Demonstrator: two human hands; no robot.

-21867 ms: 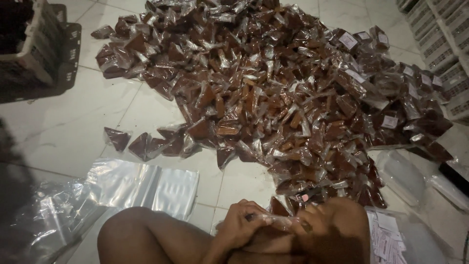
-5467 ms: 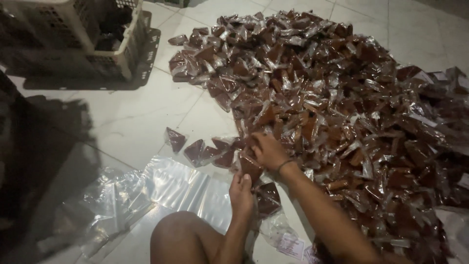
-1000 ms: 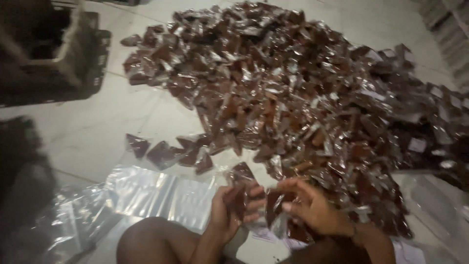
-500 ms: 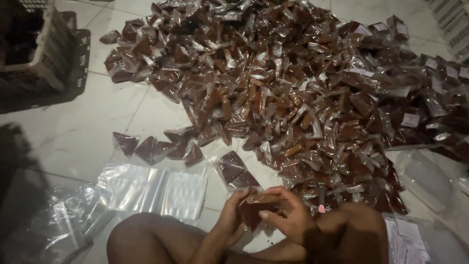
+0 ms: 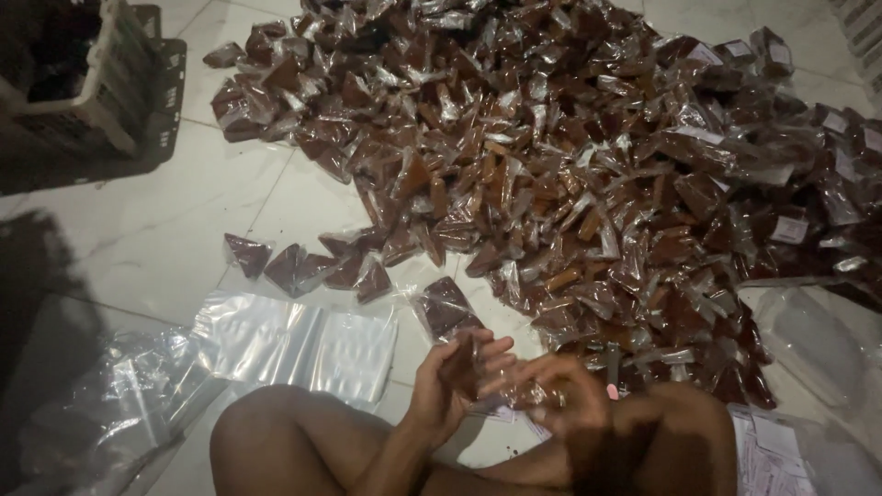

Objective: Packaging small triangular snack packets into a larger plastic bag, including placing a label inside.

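Note:
A big pile of small clear packets filled with brown stuff (image 5: 588, 156) covers the white tiled floor. My left hand (image 5: 450, 386) holds one brown packet (image 5: 461, 363) upright just above my knee. My right hand (image 5: 560, 397) is against it from the right, fingers curled on that packet's edge. One loose packet (image 5: 446, 308) lies on the floor just beyond my hands. A short row of packets (image 5: 308, 266) lies apart from the pile to the left.
A stack of empty clear plastic bags (image 5: 294, 342) lies left of my hands, with crumpled plastic (image 5: 101, 413) further left. Plastic crates (image 5: 83, 87) stand at the top left. Paper labels (image 5: 776, 450) lie at the bottom right. My bare knees fill the bottom edge.
The view has tilted slightly. My hands stay together over my knee, turning the packet so it stands more upright in the left hand.

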